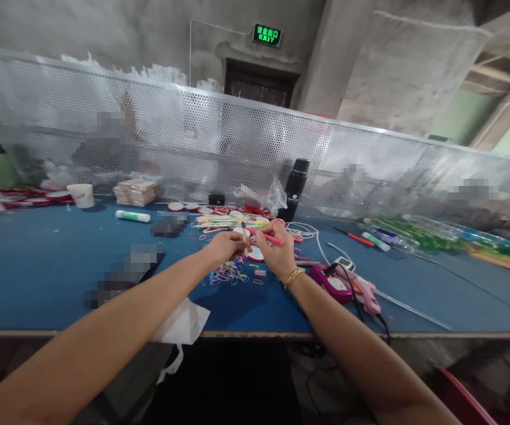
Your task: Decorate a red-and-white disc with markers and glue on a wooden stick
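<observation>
My left hand (227,247) is closed, its fingers pinching a short pale stick with a dark tip (244,231). In my right hand (280,252), closed as well, is a pink-red pen (273,238) that slants across toward the stick. Both hands are close together over the blue table. Under them lies a heap of small coloured rubber bands (227,273). A round white piece with a red edge (255,254) shows between the hands. Just behind are a bundle of thin pale sticks (215,221) and more red-rimmed discs (176,206).
Right of my right arm lie a magenta device (332,284) and a pink glue gun (365,294) with cables. A black bottle (297,186) stands before the perforated metal screen (184,141). Leftward are a glue stick (133,216), a white cup (81,195) and wrapped stacks (134,193).
</observation>
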Demonstrator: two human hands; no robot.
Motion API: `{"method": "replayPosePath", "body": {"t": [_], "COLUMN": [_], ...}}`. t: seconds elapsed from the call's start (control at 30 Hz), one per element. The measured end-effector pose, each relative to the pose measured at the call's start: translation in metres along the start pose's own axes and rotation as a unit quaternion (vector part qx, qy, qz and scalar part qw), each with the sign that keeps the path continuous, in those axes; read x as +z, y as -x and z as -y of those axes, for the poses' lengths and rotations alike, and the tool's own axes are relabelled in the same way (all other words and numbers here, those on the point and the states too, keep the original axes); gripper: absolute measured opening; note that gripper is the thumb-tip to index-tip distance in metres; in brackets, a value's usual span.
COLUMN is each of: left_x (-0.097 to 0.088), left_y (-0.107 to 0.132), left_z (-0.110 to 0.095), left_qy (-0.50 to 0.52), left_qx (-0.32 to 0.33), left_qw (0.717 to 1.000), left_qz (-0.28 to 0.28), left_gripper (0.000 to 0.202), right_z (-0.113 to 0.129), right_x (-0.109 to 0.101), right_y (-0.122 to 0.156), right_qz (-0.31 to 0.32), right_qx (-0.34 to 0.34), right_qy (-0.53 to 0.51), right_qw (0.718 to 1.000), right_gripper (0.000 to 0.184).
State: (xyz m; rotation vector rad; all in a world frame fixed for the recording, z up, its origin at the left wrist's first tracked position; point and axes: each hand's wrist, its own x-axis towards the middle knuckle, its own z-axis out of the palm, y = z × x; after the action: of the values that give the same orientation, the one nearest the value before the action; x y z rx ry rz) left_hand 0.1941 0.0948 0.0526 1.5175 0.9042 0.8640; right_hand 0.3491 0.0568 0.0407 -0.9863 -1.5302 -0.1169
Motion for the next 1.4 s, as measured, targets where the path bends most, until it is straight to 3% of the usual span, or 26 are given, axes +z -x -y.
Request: {"method": "replayPosePath", "body": {"t": [0.67, 1.03, 1.4], "left_x": [0.002, 0.006, 0.001], "left_y": [0.003, 0.008, -0.002], "left_z": [-0.002, -0.009, 0.002], "left_qy": [-0.033, -0.017, -0.015], "left_qx": [0.014, 0.004, 0.014], "left_qw": [0.999, 1.000, 1.000], "left_qz": [0.004, -0.001, -0.008], "left_gripper": [0.027, 0.023, 0.021], "right_z": [-0.002, -0.003, -0.002], "right_x": [0.003, 0.002, 0.001], "right_y": [0.002, 0.001, 0.000], "right_qz": [0.024, 0.023, 0.001], "right_qx": [0.003, 0.005, 0.007], "right_qy": [-0.010, -0.004, 0.014], "right_qw": [1.000, 1.000, 1.000], "right_gripper": [0.012, 0.013, 0.014]}}
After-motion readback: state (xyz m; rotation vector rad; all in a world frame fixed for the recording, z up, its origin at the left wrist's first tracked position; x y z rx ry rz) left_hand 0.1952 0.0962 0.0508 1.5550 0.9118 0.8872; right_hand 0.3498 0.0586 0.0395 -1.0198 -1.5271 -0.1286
